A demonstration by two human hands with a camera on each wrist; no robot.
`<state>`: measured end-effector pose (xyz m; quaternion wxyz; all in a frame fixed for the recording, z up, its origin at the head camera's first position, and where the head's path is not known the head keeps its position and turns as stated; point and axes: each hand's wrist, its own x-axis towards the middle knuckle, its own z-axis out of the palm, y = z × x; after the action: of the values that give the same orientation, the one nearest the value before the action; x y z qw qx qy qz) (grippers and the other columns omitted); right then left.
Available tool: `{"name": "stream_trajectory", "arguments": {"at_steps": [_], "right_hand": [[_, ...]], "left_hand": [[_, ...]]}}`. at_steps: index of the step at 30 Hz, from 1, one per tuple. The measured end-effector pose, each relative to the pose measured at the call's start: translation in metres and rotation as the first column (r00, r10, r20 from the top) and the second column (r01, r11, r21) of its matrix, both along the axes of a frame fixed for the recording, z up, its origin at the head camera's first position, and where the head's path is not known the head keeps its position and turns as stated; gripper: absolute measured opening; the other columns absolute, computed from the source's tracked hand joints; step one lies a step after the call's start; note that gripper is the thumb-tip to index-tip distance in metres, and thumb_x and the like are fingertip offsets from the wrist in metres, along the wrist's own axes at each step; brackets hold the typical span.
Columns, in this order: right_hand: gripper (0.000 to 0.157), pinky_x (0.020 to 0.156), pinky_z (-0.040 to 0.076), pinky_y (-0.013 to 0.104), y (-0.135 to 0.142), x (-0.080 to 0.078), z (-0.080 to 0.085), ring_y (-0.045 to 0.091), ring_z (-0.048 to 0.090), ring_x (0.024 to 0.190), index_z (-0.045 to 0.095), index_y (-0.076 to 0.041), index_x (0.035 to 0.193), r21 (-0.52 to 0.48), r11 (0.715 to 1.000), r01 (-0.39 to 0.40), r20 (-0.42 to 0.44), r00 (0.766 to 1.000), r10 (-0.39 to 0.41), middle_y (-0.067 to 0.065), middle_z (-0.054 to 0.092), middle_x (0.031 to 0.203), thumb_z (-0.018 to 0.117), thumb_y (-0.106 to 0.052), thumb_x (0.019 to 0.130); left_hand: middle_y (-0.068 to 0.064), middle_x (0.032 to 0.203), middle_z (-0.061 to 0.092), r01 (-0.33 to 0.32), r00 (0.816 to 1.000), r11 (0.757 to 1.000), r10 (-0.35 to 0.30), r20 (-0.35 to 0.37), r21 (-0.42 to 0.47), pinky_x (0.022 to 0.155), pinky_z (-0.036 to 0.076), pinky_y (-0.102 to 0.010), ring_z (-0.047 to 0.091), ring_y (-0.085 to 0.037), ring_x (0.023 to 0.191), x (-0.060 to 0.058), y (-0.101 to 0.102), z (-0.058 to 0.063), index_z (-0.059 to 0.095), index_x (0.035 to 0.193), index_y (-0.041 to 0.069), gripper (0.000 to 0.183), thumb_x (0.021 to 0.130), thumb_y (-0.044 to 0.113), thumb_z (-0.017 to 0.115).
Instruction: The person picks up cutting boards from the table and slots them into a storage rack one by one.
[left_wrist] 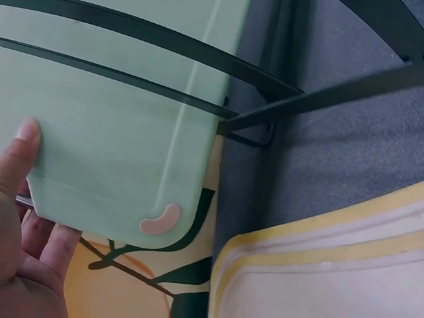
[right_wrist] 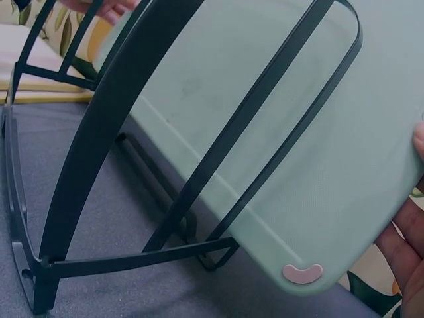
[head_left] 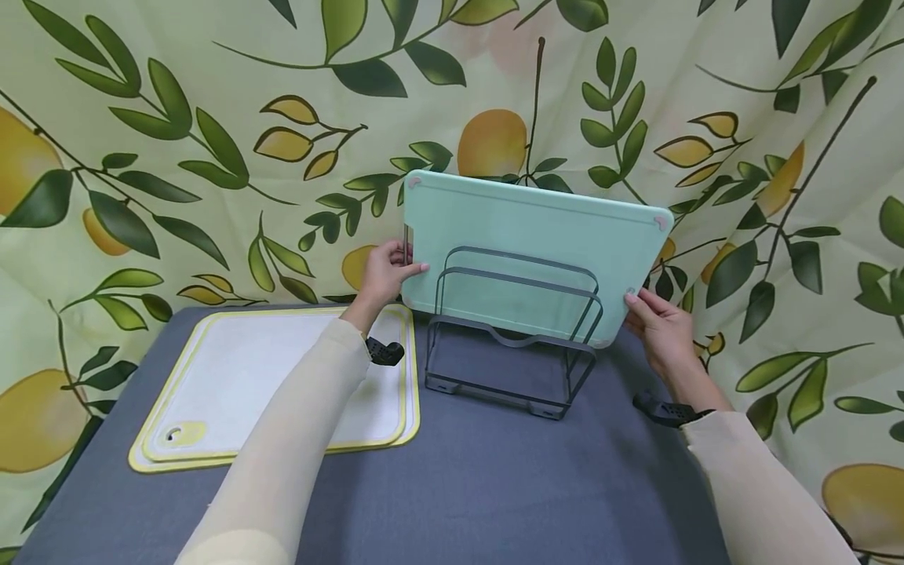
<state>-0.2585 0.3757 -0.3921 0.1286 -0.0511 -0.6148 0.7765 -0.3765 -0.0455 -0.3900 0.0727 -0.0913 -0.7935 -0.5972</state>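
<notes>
A mint-green cutting board (head_left: 537, 212) with pink corner pieces stands tilted behind the hoops of a dark metal rack (head_left: 519, 342). My left hand (head_left: 384, 275) grips its left edge, thumb on the front face and fingers behind, beside a metal handle bar. On the opposite edge my right hand (head_left: 664, 329) pinches the board near the lower right corner. The right wrist view shows the board's lower edge (right_wrist: 218, 179) slanting past the rearmost hoop. Whether that edge touches the rack, I cannot tell.
Two white cutting boards (head_left: 261, 353) with yellow rims lie stacked at the left of the table, just beside the rack. A grey-blue cloth (head_left: 494, 479) covers the table. Behind it hangs a curtain (head_left: 233, 47) printed with leaves and fruit.
</notes>
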Motion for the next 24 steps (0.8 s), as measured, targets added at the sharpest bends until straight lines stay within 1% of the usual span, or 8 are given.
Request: {"name": "stream_trajectory", "arguments": {"at_steps": [5, 10, 15, 18, 20, 22, 23, 24], "right_hand": [[0.024, 0.069, 0.060, 0.020, 0.000, 0.001, -0.004, 0.004, 0.076, 0.083, 0.078, -0.019, 0.115, -0.005, 1.000, -0.008, 0.000, 1.000, 0.008, -0.011, 0.079, 0.094, 0.070, -0.009, 0.094], [0.025, 0.069, 0.060, 0.020, -0.002, 0.004, -0.009, 0.004, 0.076, 0.082, 0.077, -0.018, 0.116, -0.014, 1.000, 0.009, -0.007, 1.000, -0.009, -0.010, 0.079, 0.094, 0.070, -0.009, 0.094], [0.027, 0.069, 0.060, 0.020, -0.006, 0.006, -0.013, 0.006, 0.076, 0.083, 0.076, -0.017, 0.118, -0.050, 0.999, 0.009, -0.026, 1.000, -0.010, -0.009, 0.079, 0.096, 0.070, -0.007, 0.094], [0.022, 0.070, 0.060, 0.018, -0.010, 0.007, -0.015, 0.003, 0.076, 0.083, 0.078, -0.019, 0.113, -0.053, 0.998, 0.029, -0.008, 1.000, -0.029, -0.010, 0.079, 0.094, 0.070, -0.010, 0.094], [0.017, 0.072, 0.059, 0.016, -0.011, 0.009, -0.017, 0.000, 0.075, 0.083, 0.080, -0.021, 0.107, -0.017, 0.999, 0.043, 0.019, 0.999, -0.043, -0.012, 0.078, 0.092, 0.070, -0.015, 0.095], [0.014, 0.073, 0.057, 0.013, -0.010, 0.012, -0.017, -0.002, 0.074, 0.082, 0.080, -0.022, 0.106, 0.062, 0.997, 0.050, 0.058, 0.997, -0.054, -0.016, 0.077, 0.089, 0.070, -0.022, 0.095], [0.019, 0.074, 0.057, 0.012, -0.009, 0.014, -0.017, -0.004, 0.073, 0.083, 0.078, -0.020, 0.112, 0.103, 0.994, 0.041, 0.078, 0.996, -0.049, -0.018, 0.076, 0.090, 0.069, -0.026, 0.096], [0.027, 0.075, 0.057, 0.012, -0.008, 0.016, -0.016, -0.005, 0.072, 0.085, 0.074, -0.016, 0.120, 0.140, 0.990, 0.026, 0.098, 0.994, -0.040, -0.019, 0.075, 0.092, 0.068, -0.029, 0.097]], "left_hand": [[-0.007, 0.086, 0.070, -0.002, 1.000, 1.000, 0.002, 0.002, 0.005, 0.067, 0.047, -0.017, 0.058, -0.003, 0.073, -0.001, 0.000, -0.004, 0.061, 0.099, 0.001, 0.024, 0.086, 0.007, 0.080], [-0.013, 0.095, 0.071, 0.013, 1.000, 1.000, -0.013, -0.002, 0.001, 0.071, 0.049, -0.016, 0.061, -0.002, 0.076, -0.003, 0.000, -0.005, 0.062, 0.103, -0.001, 0.026, 0.087, 0.008, 0.080], [-0.016, 0.100, 0.070, 0.004, 1.000, 1.000, -0.004, 0.003, -0.015, 0.075, 0.051, -0.019, 0.063, -0.009, 0.084, -0.001, -0.003, -0.006, 0.063, 0.108, -0.002, 0.029, 0.087, 0.010, 0.080], [-0.018, 0.105, 0.071, 0.002, 1.000, 1.000, -0.002, -0.002, -0.022, 0.080, 0.051, -0.023, 0.064, -0.018, 0.092, 0.000, -0.004, -0.006, 0.064, 0.110, -0.002, 0.031, 0.088, 0.012, 0.079], [-0.021, 0.109, 0.071, 0.002, 1.000, 1.000, -0.002, -0.007, -0.020, 0.083, 0.051, -0.025, 0.066, -0.024, 0.098, 0.001, -0.005, -0.007, 0.065, 0.114, -0.003, 0.033, 0.089, 0.013, 0.079], [-0.024, 0.113, 0.071, 0.006, 1.000, 1.000, -0.006, -0.010, -0.012, 0.086, 0.051, -0.027, 0.066, -0.029, 0.103, 0.002, -0.007, -0.008, 0.066, 0.119, -0.004, 0.036, 0.090, 0.014, 0.077], [-0.024, 0.116, 0.070, 0.011, 1.000, 1.000, -0.011, -0.007, -0.003, 0.087, 0.051, -0.027, 0.066, -0.031, 0.106, 0.003, -0.008, -0.008, 0.065, 0.122, -0.004, 0.037, 0.092, 0.014, 0.076], [-0.025, 0.119, 0.069, 0.014, 1.000, 1.000, -0.014, -0.003, 0.006, 0.088, 0.051, -0.028, 0.066, -0.032, 0.109, 0.004, -0.011, -0.009, 0.064, 0.125, -0.004, 0.039, 0.093, 0.015, 0.074]]}}
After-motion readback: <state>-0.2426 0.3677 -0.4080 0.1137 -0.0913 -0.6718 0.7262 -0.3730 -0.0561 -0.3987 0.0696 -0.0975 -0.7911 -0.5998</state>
